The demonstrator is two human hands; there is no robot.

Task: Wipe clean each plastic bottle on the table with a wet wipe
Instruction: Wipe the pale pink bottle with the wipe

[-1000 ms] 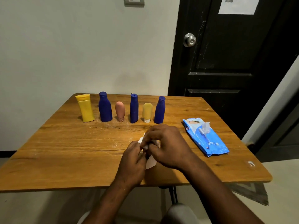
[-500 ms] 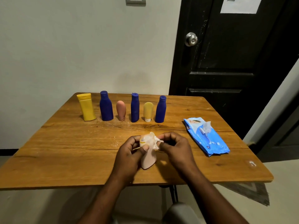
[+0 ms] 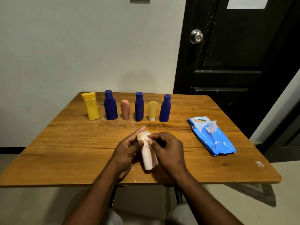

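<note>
- Beyond the fingers, behind the table's far right corner, stands a black panelled door [image 3: 235, 62], scuffed, with a round metal knob [image 3: 196, 36].
- Under both hands lies the table [image 3: 65, 151], a square top of orange-brown wood with dark grain lines and pale specks.
- Right of the fingers, well apart, a pack [image 3: 212, 140] of glossy blue film lies flat, with a crinkled pale tuft [image 3: 212, 126] standing out of its top.
- Left hand [image 3: 125, 151]: fingers curled round the held bottle from the left, thumb across its front, forefinger straight behind its top.
- Right hand [image 3: 168, 150]: fingers curled, thumb and fingertips pinching the wipe against the bottle's top.
- Ahead of the fingers, six matte plastic pieces stand upright in a row, each apart from the next:
  - a flat-sided yellow bottle [image 3: 91, 106]
  - a wide blue bottle [image 3: 110, 107]
  - a rounded pink tube [image 3: 125, 109]
  - a slim blue bottle [image 3: 139, 106]
  - a yellow tube [image 3: 152, 110] on a white cap
  - a right blue bottle [image 3: 165, 108]
- Between the hands, the held bottle [image 3: 148, 158] is pale pink, smooth and slim, tilted with its base toward the person. Whether it touches the wood cannot be told.
- At the fingertips, the wipe [image 3: 144, 135] is white and crumpled, bunched over the held bottle's top.
</note>
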